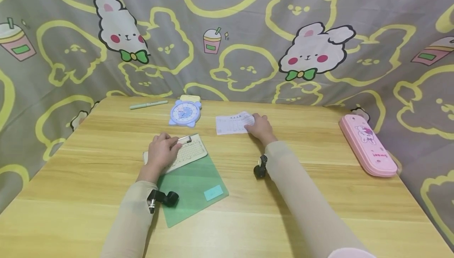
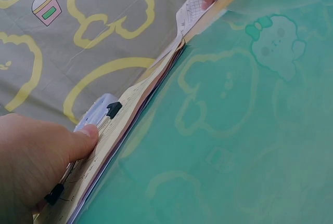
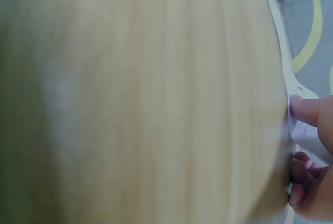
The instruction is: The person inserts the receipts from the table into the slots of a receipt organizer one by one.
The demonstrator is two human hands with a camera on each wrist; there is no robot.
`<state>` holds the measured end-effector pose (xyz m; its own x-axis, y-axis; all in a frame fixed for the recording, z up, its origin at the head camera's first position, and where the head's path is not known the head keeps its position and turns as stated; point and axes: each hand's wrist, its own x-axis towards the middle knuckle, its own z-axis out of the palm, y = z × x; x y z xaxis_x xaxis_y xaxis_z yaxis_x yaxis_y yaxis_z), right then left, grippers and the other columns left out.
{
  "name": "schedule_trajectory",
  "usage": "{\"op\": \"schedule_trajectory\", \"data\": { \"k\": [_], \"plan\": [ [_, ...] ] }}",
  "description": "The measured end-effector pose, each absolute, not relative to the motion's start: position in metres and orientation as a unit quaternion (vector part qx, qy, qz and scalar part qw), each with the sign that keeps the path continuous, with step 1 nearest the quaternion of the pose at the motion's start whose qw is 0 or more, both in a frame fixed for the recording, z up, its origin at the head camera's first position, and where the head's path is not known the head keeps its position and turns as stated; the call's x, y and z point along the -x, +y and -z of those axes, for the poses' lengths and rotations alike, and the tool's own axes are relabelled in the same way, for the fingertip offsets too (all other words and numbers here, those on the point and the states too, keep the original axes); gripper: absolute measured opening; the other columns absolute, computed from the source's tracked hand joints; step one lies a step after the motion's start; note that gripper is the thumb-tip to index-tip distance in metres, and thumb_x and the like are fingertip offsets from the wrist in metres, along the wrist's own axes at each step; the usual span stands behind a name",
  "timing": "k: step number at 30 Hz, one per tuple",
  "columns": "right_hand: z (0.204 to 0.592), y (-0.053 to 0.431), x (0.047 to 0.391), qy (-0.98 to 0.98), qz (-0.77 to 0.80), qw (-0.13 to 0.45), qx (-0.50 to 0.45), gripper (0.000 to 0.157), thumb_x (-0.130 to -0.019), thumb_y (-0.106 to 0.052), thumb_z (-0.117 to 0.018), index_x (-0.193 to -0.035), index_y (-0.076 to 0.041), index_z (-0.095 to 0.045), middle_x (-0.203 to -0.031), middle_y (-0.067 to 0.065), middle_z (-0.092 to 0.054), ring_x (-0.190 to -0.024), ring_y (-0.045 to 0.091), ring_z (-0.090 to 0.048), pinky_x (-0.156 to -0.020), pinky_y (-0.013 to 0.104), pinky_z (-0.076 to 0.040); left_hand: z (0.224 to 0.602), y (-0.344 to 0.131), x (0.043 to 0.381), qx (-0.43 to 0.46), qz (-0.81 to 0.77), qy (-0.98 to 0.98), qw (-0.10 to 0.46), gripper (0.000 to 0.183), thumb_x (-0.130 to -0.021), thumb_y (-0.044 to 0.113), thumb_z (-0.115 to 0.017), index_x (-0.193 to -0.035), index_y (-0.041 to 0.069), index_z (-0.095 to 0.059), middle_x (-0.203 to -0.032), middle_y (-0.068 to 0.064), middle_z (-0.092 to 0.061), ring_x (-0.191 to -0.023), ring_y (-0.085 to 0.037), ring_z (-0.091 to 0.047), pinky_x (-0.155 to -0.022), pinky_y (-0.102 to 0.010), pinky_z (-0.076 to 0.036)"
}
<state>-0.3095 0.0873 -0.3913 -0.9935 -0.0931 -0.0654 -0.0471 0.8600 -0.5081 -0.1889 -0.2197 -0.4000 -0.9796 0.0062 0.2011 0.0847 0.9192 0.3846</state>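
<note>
My left hand (image 1: 161, 151) grips the top edge of a cream clipboard (image 1: 193, 149) with a printed grid sheet, its thumb beside the metal clip (image 1: 185, 140). The clip has black ends, and layered sheets show at the clipboard's edge in the left wrist view. Beneath the clipboard lies a green folder (image 1: 191, 183) with a pale blue label (image 1: 213, 192). Farther back to the right, my right hand (image 1: 261, 129) pinches the right end of a white printed sheet (image 1: 230, 125). That end curls up, with the thumb on it in the right wrist view.
A blue alarm clock (image 1: 185, 113) lies behind the clipboard, with a pale yellow object (image 1: 189, 98) just beyond. A light green pen (image 1: 149, 104) lies at the back left. The pink pencil case (image 1: 369, 145) is at the right edge, and a patterned curtain (image 1: 248, 33) borders the table.
</note>
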Motion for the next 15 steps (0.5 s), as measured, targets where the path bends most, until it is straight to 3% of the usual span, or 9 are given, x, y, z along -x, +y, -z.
{"op": "schedule_trajectory", "data": {
  "k": [6, 15],
  "plan": [
    [0.392, 0.09, 0.311, 0.956, 0.284, 0.038, 0.065, 0.059, -0.08, -0.015, -0.057, -0.13, 0.001, -0.031, -0.127, 0.019, -0.038, -0.116, 0.034, -0.032, -0.095, 0.039, -0.024, 0.401, -0.221, 0.189, 0.024, 0.198, -0.975, 0.099, 0.037, -0.085, 0.029, -0.053, -0.113, 0.003, -0.057, -0.096, -0.012, -0.046, -0.085, -0.027, -0.037, -0.072, -0.041, -0.03],
    [0.39, 0.104, 0.312, 0.938, 0.342, 0.033, 0.05, 0.052, -0.072, 0.01, -0.04, -0.124, 0.008, -0.039, -0.125, 0.021, -0.04, -0.115, 0.031, -0.035, -0.095, 0.037, -0.025, 0.402, -0.22, 0.19, 0.027, 0.199, -0.973, 0.11, 0.037, -0.085, 0.028, -0.054, -0.111, 0.003, -0.058, -0.094, -0.01, -0.046, -0.083, -0.026, -0.037, -0.07, -0.04, -0.03]
  ]
}}
